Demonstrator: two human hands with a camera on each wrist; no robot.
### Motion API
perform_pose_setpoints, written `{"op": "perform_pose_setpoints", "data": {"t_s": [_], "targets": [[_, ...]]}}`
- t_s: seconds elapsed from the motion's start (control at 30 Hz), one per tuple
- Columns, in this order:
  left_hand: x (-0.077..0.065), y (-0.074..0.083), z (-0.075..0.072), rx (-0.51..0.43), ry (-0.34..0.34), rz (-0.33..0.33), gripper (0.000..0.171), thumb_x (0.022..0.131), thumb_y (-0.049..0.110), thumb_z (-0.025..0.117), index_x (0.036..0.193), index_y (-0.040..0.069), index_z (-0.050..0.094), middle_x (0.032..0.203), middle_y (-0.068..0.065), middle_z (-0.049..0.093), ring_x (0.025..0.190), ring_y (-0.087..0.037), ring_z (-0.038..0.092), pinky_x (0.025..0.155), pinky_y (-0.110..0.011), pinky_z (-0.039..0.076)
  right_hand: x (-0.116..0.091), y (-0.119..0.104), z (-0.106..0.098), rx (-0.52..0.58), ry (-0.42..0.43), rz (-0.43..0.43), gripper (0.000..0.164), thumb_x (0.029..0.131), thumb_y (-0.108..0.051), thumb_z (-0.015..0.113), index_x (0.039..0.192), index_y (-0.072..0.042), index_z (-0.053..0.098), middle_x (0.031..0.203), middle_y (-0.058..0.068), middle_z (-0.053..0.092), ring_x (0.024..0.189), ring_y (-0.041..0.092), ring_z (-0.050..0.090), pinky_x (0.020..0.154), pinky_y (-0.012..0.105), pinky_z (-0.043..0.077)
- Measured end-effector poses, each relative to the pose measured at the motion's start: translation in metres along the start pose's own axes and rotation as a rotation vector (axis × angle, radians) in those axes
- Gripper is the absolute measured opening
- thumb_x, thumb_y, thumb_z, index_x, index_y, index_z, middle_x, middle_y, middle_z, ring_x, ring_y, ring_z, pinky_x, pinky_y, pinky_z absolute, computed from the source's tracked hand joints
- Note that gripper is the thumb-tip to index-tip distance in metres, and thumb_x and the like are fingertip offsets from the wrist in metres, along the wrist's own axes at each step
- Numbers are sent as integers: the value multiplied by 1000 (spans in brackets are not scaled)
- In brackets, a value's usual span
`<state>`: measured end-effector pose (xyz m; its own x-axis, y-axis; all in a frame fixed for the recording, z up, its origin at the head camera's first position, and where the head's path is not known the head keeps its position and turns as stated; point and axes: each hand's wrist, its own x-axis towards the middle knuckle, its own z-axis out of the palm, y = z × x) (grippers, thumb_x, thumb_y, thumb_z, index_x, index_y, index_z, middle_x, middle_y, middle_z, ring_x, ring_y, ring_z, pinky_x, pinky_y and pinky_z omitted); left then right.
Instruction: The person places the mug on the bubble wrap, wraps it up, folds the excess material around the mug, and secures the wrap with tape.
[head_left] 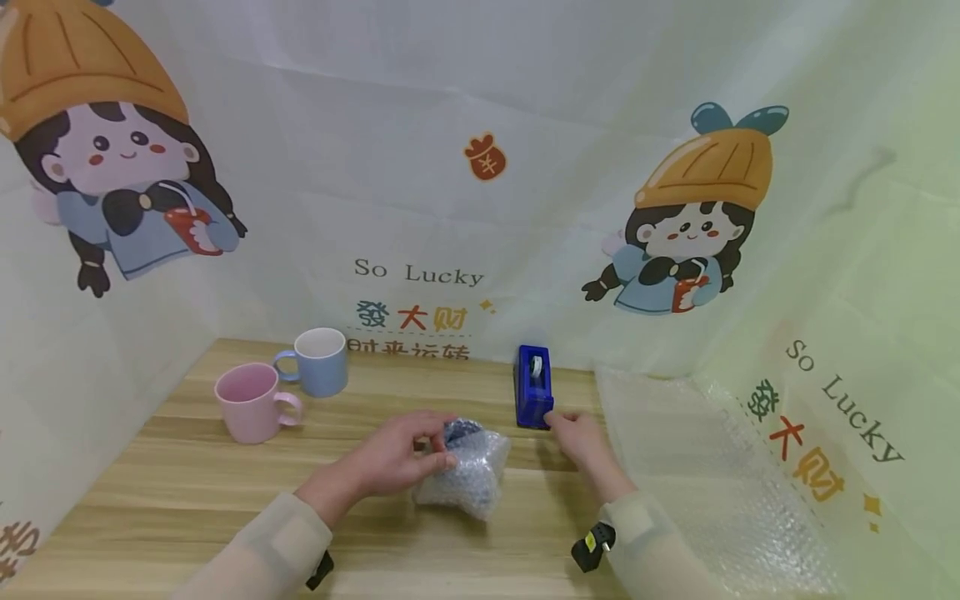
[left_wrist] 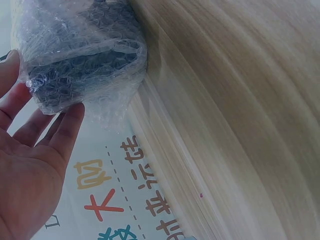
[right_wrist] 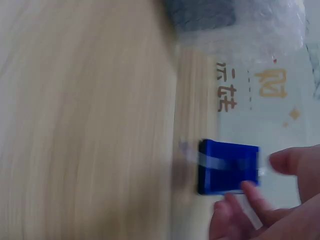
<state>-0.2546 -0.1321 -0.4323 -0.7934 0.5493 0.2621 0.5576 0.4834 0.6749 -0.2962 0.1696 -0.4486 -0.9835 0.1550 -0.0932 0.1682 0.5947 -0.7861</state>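
My left hand (head_left: 401, 454) holds a bubble-wrapped bundle (head_left: 472, 475) on the table, thumb and fingertips at its side. Through the clear wrap (left_wrist: 80, 30) a dark blue-grey thing shows; its kind is hidden. Right of it stands a blue tape dispenser (head_left: 534, 392) with a roll in its top. My right hand (head_left: 581, 437) is at the dispenser's near end. In the right wrist view, the thumb and fingers (right_wrist: 255, 197) are apart beside the dispenser (right_wrist: 227, 172). A clear strip crosses near it, blurred; whether the fingers hold tape cannot be told.
A pink mug (head_left: 251, 404) and a blue mug (head_left: 322, 362) stand at the left of the wooden table (head_left: 187, 492). A sheet of bubble wrap (head_left: 697, 467) lies along the right side. A printed cloth (head_left: 420, 167) hangs behind and at both sides.
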Motion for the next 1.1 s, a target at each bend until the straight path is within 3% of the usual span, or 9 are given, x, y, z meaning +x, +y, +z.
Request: {"op": "perform_pose_setpoints", "data": {"t_s": [0.07, 0.13, 0.3, 0.4, 0.6, 0.7, 0.83, 1.1], "targets": [[0, -1, 1, 10, -3, 6, 22, 94, 32, 73, 81, 22, 58, 147, -15, 57, 136, -36, 54, 99, -48, 55, 6, -1, 7, 101, 53, 32, 45, 99, -32, 59, 125, 5, 65, 122, 22, 67, 109, 32, 62, 92, 45, 52], [1, -2, 2, 17, -7, 10, 22, 95, 33, 73, 81, 22, 58, 147, -14, 58, 135, -35, 55, 99, -47, 55, 9, -1, 15, 156, 109, 28, 41, 98, -28, 61, 122, 4, 67, 124, 22, 68, 111, 33, 63, 91, 44, 53], [0, -2, 2, 23, -5, 19, 23, 95, 33, 72, 81, 22, 58, 146, -14, 58, 134, -36, 55, 98, -48, 56, 11, -4, 33, 289, 242, -12, 27, 93, -20, 67, 107, 3, 71, 105, 17, 71, 96, 27, 63, 76, 30, 50], [0, -1, 2, 27, -8, 22, 23, 95, 33, 72, 81, 21, 59, 146, -15, 58, 134, -37, 55, 98, -48, 56, 13, -4, 38, 408, 263, 40, 25, 93, -21, 68, 103, 2, 69, 93, 10, 68, 86, 22, 59, 69, 27, 45], [0, 1, 2, 13, -17, -5, 23, 95, 35, 72, 81, 23, 58, 148, -13, 57, 136, -36, 53, 100, -48, 55, 14, -4, 38, 601, 204, 167, 21, 96, -20, 64, 104, 0, 66, 83, 0, 68, 80, 17, 61, 72, 29, 46], [0, 0, 1, 7, -11, 1, 23, 95, 34, 72, 81, 21, 58, 147, -14, 57, 136, -36, 53, 100, -49, 55, 14, -6, 35, 656, 149, 199, 18, 95, -16, 63, 102, 0, 67, 76, -3, 67, 69, 11, 60, 65, 25, 46], [-1, -1, -1, 3, -9, 6, 23, 95, 33, 72, 81, 21, 59, 147, -15, 57, 136, -37, 53, 100, -49, 55, 15, -14, 27, 700, 67, 224, 13, 96, -13, 62, 99, -1, 67, 70, -7, 65, 57, 2, 53, 52, 19, 39], [-2, -1, 0, 12, 0, 19, 23, 95, 35, 71, 82, 20, 59, 147, -16, 57, 135, -37, 54, 98, -48, 56, 19, -20, 12, 693, -77, 304, 12, 97, -11, 61, 98, -1, 66, 65, -6, 66, 49, 0, 54, 47, 13, 41]]}}
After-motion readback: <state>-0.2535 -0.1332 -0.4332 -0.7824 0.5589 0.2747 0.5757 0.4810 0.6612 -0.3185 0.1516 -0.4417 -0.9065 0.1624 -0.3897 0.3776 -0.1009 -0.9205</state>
